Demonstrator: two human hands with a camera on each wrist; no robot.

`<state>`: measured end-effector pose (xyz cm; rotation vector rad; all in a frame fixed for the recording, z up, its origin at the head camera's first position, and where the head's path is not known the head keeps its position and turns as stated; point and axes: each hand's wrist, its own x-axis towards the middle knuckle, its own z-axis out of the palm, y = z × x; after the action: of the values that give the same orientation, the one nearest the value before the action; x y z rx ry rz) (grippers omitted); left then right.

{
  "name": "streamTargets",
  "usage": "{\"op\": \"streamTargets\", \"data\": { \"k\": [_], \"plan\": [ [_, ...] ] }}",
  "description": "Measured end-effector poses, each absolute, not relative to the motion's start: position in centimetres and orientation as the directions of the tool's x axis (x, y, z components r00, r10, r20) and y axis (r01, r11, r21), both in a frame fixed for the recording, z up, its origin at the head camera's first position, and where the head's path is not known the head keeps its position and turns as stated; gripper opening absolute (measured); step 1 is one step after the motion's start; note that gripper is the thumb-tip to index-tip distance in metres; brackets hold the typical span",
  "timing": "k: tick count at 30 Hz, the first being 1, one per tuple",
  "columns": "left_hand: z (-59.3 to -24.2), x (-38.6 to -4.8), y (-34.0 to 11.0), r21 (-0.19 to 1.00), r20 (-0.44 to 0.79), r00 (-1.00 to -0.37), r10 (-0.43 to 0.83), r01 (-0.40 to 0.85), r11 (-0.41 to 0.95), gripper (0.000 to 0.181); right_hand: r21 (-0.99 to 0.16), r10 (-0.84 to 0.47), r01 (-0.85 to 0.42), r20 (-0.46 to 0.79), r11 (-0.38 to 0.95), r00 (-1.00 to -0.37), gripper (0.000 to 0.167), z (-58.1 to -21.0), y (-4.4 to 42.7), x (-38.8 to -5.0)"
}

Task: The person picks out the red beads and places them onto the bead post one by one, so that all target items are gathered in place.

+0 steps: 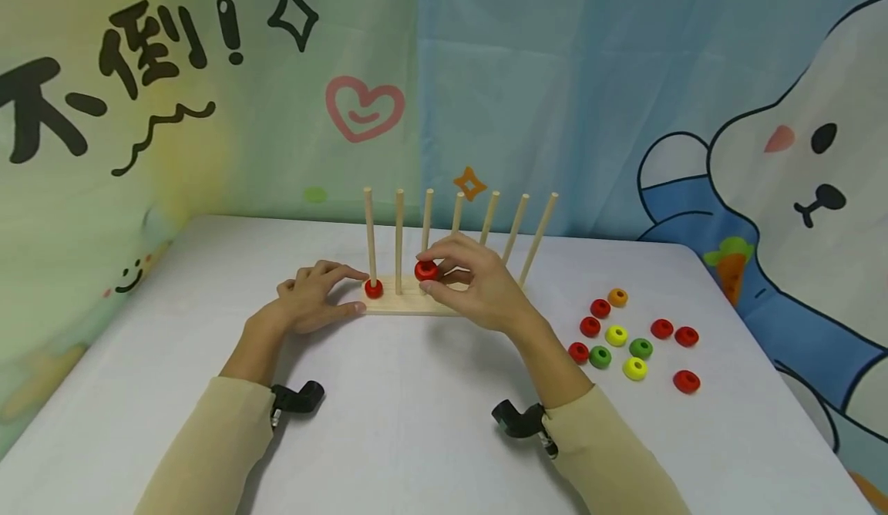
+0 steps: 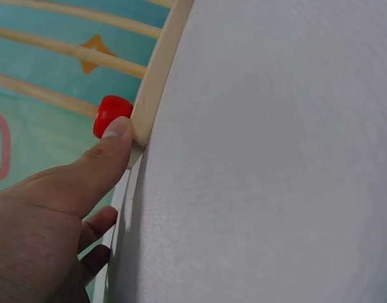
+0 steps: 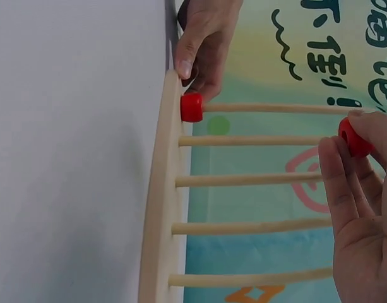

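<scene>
A wooden peg rack with a row of upright pegs stands on the table. One red bead sits low on its leftmost peg, against the base. My left hand holds the base's left end, thumb at the front corner and index finger toward the back. In the left wrist view the thumb lies beside that bead. Between thumb and fingers, my right hand pinches another red bead, raised above the base; its hole shows in the right wrist view. From the head, this bead overlaps the third peg.
Right of the rack lie several loose beads: red ones such as the red bead, yellow ones like the yellow bead, green ones like the green bead, and an orange bead. A printed curtain hangs behind the white table.
</scene>
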<state>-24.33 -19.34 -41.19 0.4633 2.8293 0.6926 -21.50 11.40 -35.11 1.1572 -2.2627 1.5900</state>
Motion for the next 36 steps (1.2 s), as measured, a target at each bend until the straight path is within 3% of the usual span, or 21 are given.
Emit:
{"op": "streamTargets", "data": {
  "k": [8, 16, 20, 36],
  "plan": [
    [-41.1, -24.2, -19.4, 0.470, -0.123, -0.938, 0.323, 0.232, 0.852, 0.061, -0.736, -0.517, -0.669, 0.534, 0.104, -0.669, 0.034, -34.7, 10.0, -22.0],
    [-41.4, -23.8, -19.9, 0.467, -0.131, -0.944, 0.303, 0.211, 0.859, 0.059, -0.732, -0.499, -0.682, 0.584, 0.019, -0.641, 0.018, -34.4, 7.9, -22.3],
    [-41.2, -23.9, -19.5, 0.494, -0.110, -0.940, 0.324, 0.231, 0.838, 0.058, -0.736, -0.478, -0.676, 0.581, 0.037, -0.658, 0.012, -34.3, 7.8, -22.5],
    [-41.0, -24.1, -19.4, 0.492, -0.115, -0.939, 0.325, 0.231, 0.839, 0.060, -0.773, -0.528, -0.624, 0.487, 0.110, -0.696, 0.017, -36.0, 7.3, -22.6]
  ]
}}
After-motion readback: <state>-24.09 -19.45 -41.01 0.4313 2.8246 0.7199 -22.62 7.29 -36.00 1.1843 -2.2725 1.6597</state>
